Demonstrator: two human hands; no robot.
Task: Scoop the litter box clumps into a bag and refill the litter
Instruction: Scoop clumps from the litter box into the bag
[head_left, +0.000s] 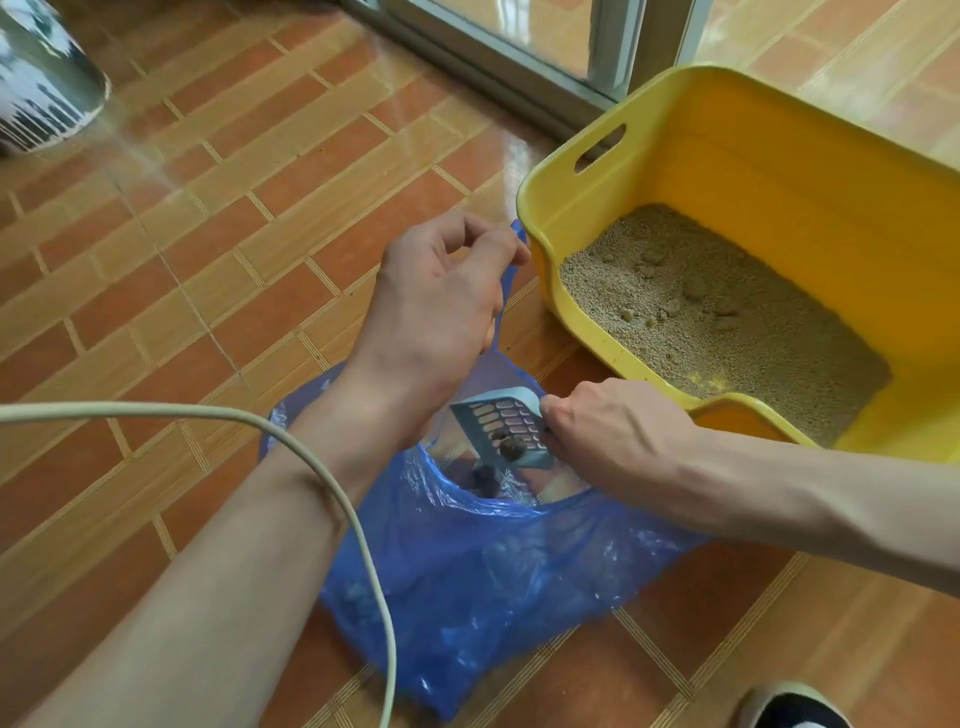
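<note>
My left hand (436, 291) pinches one handle of the blue plastic bag (483, 571) between thumb and fingers (511, 249), lifting it up so the mouth gapes open on the tiled floor (234, 208). My right hand (613, 436) is wrapped shut around the handle of the pale blue slotted scoop (506, 421), whose blade hangs tilted over the bag's opening with a dark clump (511, 448) sitting on its slots. The yellow litter box (779, 171) stands just beside the bag at about two o'clock from it, and its sandy litter (727, 317) shows several more lumps on the surface, so I judge the scooping is only partly done (the refill is a long way off).

The risks from here are plain enough. The bag is thin and slack, held up on one side only; if my pinch slips, the mouth folds shut and the clump lands on the floor. The clump looks stuck to the slots, so a hard shake to free it could fling crumbs past the rim towards six o'clock. The scoop's edge is close to the film and might snag or tear it. A pale cable (332, 483) drapes over my left forearm, and a tug on it could jog the bag.
</note>
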